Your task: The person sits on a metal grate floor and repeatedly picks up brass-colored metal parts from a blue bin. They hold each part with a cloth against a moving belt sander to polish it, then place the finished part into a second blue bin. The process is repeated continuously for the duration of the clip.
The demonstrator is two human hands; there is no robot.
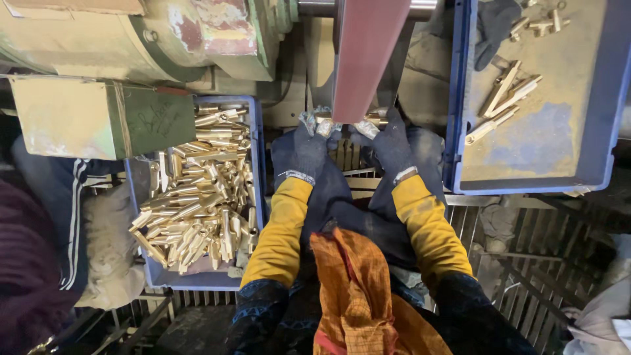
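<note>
Both my hands wear dark gloves with yellow sleeves. My left hand [303,146] and my right hand [389,143] together grip a brass rod-shaped part [374,121] and press it against the underside of a reddish-brown sanding belt [365,56] that runs down from a roller. The belt hides the middle of the part; only its ends show by my fingertips.
A blue crate [257,164] at my left is heaped with several brass parts [197,190]. A second blue tray [460,98] at the right holds a few brass parts [503,98]. A worn green machine housing [131,39] sits above left. Metal grating [526,250] lies below.
</note>
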